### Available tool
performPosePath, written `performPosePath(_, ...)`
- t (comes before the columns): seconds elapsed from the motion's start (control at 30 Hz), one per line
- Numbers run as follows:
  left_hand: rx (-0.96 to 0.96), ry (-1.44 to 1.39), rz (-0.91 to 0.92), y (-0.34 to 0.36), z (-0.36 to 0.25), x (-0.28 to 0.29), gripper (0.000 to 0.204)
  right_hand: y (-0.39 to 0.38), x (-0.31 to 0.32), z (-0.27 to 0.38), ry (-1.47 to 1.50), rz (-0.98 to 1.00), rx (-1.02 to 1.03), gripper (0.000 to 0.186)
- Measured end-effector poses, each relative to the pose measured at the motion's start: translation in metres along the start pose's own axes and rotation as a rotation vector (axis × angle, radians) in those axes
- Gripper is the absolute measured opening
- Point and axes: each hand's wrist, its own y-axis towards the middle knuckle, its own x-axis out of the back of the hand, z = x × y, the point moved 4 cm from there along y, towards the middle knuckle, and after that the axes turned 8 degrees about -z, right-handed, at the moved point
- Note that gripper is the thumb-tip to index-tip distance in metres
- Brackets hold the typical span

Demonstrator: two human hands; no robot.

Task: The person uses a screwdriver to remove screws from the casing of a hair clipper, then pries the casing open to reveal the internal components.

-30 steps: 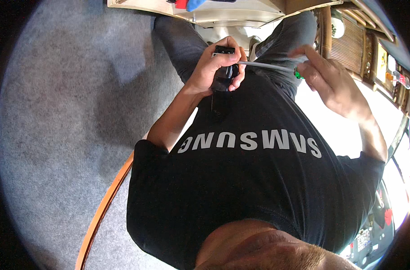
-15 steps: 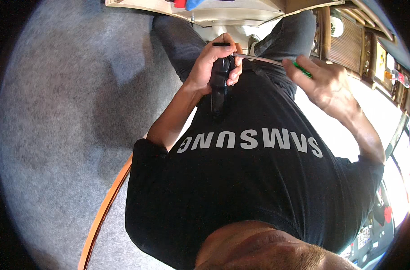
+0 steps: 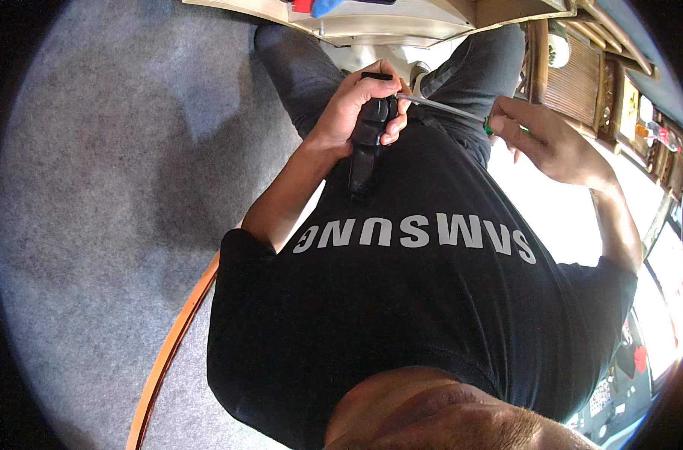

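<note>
My left hand (image 3: 350, 106) is closed around a black device (image 3: 371, 131) with a grip-like body that tapers toward my shirt. I cannot make out its exact kind. My thumb presses on its upper end, near a small flat black part. In my right hand (image 3: 555, 142) is a screwdriver (image 3: 450, 109) with a long metal shaft and a green handle, mostly hidden by the fingers. The shaft runs leftward, and its tip meets the side of the black device beside my left fingers.
A pale wooden desk edge (image 3: 386, 26) lies ahead, with red and blue items on it. My legs in dark trousers (image 3: 300, 79) are spread beneath. Grey carpet (image 3: 116, 187) extends left, an orange curved strip (image 3: 178, 330) behind it. Wooden furniture (image 3: 578, 90) stands at right.
My right hand has turned about the screwdriver handle and shifted slightly right, its fingers now gripping differently. The shaft still meets the device, and my left hand has barely moved.
</note>
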Motion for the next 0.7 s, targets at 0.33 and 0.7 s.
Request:
performPosePath(0.33, 0.056, -0.088, -0.056, 0.003, 0.008, 0.014, 0.015, 0.006, -0.028, 0.000, -0.791, -0.689, 0.663, 0.027)
performPosePath(0.7, 0.087, -0.013, -0.014, 0.003, 0.001, 0.001, 0.021, 0.009, 0.002, -0.017, 0.263, 0.201, -0.011, 0.041)
